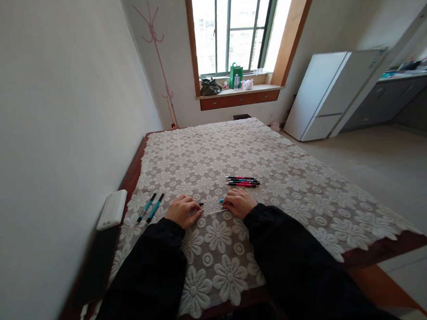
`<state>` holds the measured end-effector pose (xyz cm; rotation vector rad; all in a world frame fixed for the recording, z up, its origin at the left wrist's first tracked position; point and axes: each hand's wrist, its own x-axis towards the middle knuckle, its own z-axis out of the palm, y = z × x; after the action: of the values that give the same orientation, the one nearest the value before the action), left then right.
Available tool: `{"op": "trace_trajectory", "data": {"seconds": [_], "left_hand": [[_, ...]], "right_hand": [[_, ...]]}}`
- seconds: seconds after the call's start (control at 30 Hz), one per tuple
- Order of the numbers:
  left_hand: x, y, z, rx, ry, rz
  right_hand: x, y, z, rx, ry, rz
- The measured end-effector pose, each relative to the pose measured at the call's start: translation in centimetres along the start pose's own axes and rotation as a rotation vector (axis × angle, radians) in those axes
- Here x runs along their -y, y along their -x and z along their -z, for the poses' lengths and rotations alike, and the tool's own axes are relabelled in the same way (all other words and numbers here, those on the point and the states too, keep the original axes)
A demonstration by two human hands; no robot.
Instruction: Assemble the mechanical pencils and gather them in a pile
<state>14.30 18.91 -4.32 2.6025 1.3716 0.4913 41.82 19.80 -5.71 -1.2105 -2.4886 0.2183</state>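
Floral, lacy tablecloth (218, 234) beneath curled hands (182, 211), thin white stick (216, 211).

Slim white stick (216, 211) — beside teal piece (222, 200).

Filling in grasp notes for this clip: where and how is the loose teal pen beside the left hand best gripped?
Probably at mid-barrel on the teal pen, from above, pinching across its length: it is slim, lies flat and slanted, and the neighbouring pen lies apart, leaving room.
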Motion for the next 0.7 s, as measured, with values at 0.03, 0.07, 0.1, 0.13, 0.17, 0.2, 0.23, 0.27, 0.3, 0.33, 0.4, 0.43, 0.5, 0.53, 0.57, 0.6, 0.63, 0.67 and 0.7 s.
{"op": "trace_trajectory", "data": {"seconds": [0.03,0.07,0.1,0.13,0.17,0.2,0.23,0.27,0.3,0.33,0.4,0.43,0.5,0.53,0.57,0.6,0.63,0.67,0.7], "left_hand": [[0.0,0.0,0.0,-0.002,-0.001,-0.002],[0.0,0.0,0.0,-0.003,-0.004,-0.005],[0.1,0.0,0.0,-0.004,-0.008,-0.008],[0.1,0.0,-0.1,-0.004,-0.012,-0.011],[0.2,0.0,-0.1,-0.006,-0.014,-0.014],[0.2,0.0,-0.1,-0.008,-0.015,-0.015],[0.3,0.1,-0.2,-0.01,-0.016,-0.016],[0.3,0.1,-0.3,-0.011,-0.016,-0.016],[0.4,0.1,-0.3,-0.013,-0.017,-0.015],[0.5,0.1,-0.4,-0.013,-0.018,-0.014],[0.5,0.1,-0.6,-0.02,-0.019,-0.013],[0.6,0.1,-0.6,-0.025,-0.018,-0.013],[0.6,0.1,-0.7,-0.033,-0.017,-0.01],[0.7,0.1,-0.7,-0.035,-0.018,-0.009],[0.7,0.1,-0.8,-0.037,-0.021,-0.009],[0.7,0.1,-0.8,-0.038,-0.024,-0.01],[0.7,0.2,-0.8,-0.04,-0.026,-0.012],[0.7,0.2,-0.8,-0.042,-0.026,-0.014],[0.7,0.2,-0.8,-0.045,-0.025,-0.016]], "right_hand": [[0.0,0.0,0.0,-0.001,0.004,0.0],[0.0,0.0,-0.1,-0.005,0.007,0.0],[0.0,0.0,-0.1,-0.009,0.009,-0.002],[0.0,0.0,-0.1,-0.013,0.011,-0.005],[0.0,0.0,-0.2,-0.016,0.012,-0.009],[0.0,0.0,-0.2,-0.016,0.012,-0.012],[0.0,0.0,-0.3,-0.015,0.013,-0.015],[0.0,0.1,-0.3,-0.012,0.013,-0.016],[0.0,0.1,-0.3,-0.009,0.014,-0.015],[-0.1,0.1,-0.2,-0.008,0.015,-0.013],[-0.3,0.1,0.1,-0.018,0.018,-0.008],[-0.5,0.1,0.2,-0.025,0.016,-0.003],[-1.0,0.3,0.7,-0.042,0.007,0.008],[-1.3,0.4,0.9,-0.047,0.001,0.014],[-1.5,0.4,1.1,-0.051,-0.003,0.016],[-1.8,0.5,1.2,-0.051,-0.006,0.018],[-1.9,0.6,1.3,-0.048,-0.007,0.02],[-2.1,0.6,1.4,-0.041,-0.009,0.025],[-2.1,0.6,1.4,-0.031,-0.014,0.034]]}}
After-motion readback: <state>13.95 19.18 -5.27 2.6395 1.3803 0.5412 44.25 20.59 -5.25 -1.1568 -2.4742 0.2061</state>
